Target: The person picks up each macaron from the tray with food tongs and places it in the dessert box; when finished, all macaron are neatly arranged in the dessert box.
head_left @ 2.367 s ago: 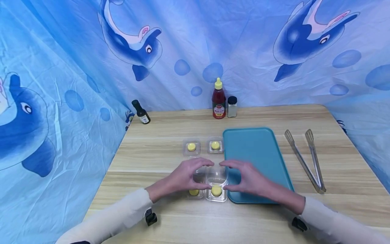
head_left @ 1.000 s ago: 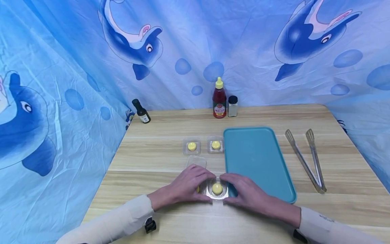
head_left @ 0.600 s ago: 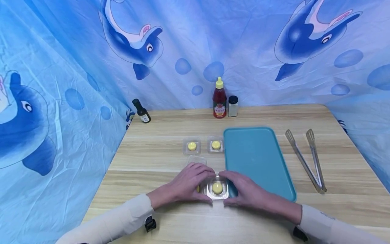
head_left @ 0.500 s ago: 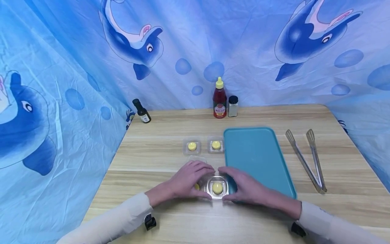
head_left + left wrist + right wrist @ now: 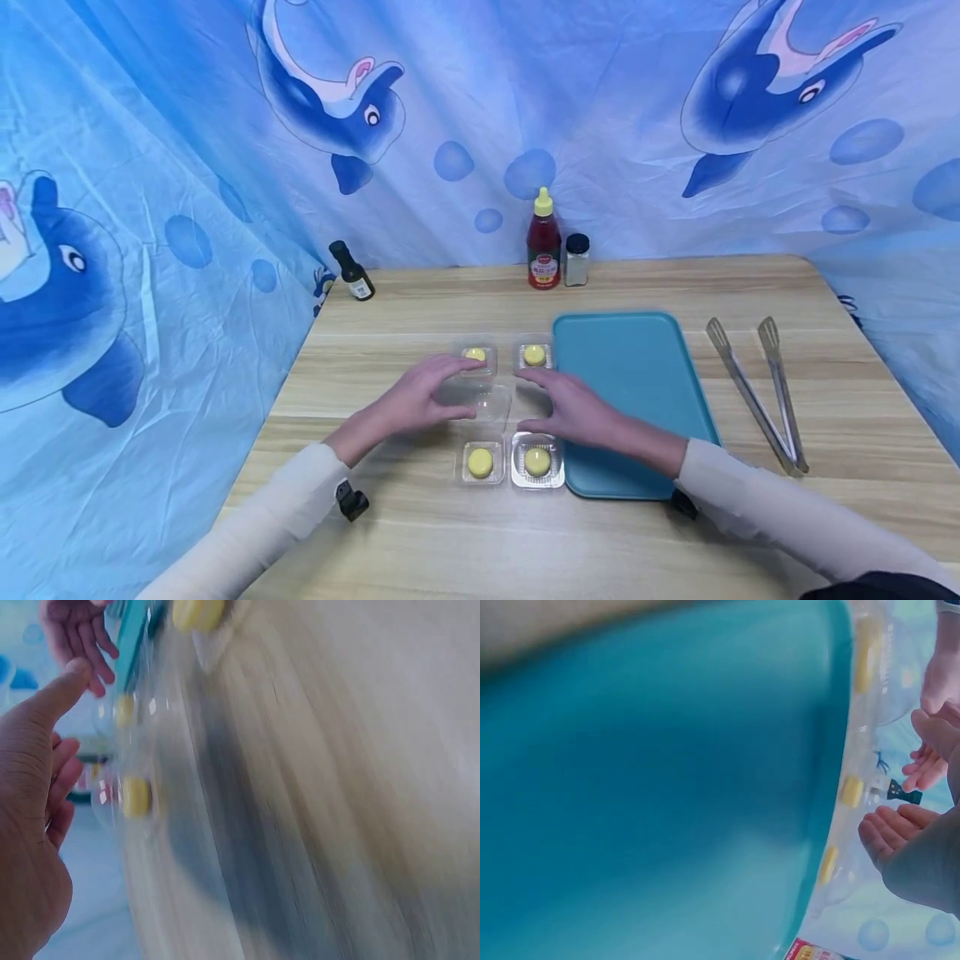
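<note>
My left hand [image 5: 420,396] hovers beside the raised clear lid [image 5: 491,402] of the near left plastic box [image 5: 480,482], thumb and fingers spread apart. Across from it, my right hand [image 5: 573,408] hangs over the tray's left edge, its fingers also apart. Neither hand holds anything. A round yellow piece [image 5: 480,462] lies in the near left box. The near right clear box [image 5: 537,483] has its lid down over another yellow piece [image 5: 537,462]. In the left wrist view, the left thumb and fingers [image 5: 64,694] are spread, with the boxes blurred beyond.
Two more clear boxes with yellow pieces [image 5: 535,355] stand farther back. A teal tray [image 5: 637,400] lies to the right, and metal tongs [image 5: 757,400] beyond it. Along the back stand a red sauce bottle [image 5: 543,250], a shaker jar [image 5: 577,260] and a small dark bottle [image 5: 352,271].
The near right box's lid, raised at first, came down under both hands. Both hands have since let go of that box and moved apart, up and to the left.
</note>
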`<state>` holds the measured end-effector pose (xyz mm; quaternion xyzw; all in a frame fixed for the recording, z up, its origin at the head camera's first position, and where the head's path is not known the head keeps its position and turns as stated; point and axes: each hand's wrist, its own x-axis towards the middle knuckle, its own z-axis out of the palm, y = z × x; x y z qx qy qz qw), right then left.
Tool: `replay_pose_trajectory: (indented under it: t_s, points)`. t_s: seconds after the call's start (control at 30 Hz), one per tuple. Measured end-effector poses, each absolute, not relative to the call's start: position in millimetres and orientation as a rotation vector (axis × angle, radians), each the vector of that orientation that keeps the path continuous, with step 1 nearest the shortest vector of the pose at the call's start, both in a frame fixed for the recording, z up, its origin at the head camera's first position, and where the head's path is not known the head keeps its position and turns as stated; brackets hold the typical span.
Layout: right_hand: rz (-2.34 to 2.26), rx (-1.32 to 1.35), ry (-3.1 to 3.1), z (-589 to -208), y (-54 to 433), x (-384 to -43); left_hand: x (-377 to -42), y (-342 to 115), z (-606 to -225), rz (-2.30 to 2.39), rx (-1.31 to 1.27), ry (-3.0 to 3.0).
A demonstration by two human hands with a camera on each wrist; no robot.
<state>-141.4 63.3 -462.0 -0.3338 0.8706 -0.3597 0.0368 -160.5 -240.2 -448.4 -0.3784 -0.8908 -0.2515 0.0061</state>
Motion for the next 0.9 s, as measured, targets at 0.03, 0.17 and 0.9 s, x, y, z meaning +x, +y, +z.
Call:
replay_pose_trajectory:
  t_s: [0.03,0.17,0.9]
  points:
    - [-1.088,-1.030,2.675,-463,60,-144,-162,-245,-450,-0.781,-1.185,-2.801]
    - [-1.025,-1.041,2.672,-465,51,-154,-168,-259,-456,-0.756,-1.187,-2.833]
    - [-0.904,-1.035,2.610,-478,28,-173,-165,-269,-477,-0.668,-1.205,-2.805]
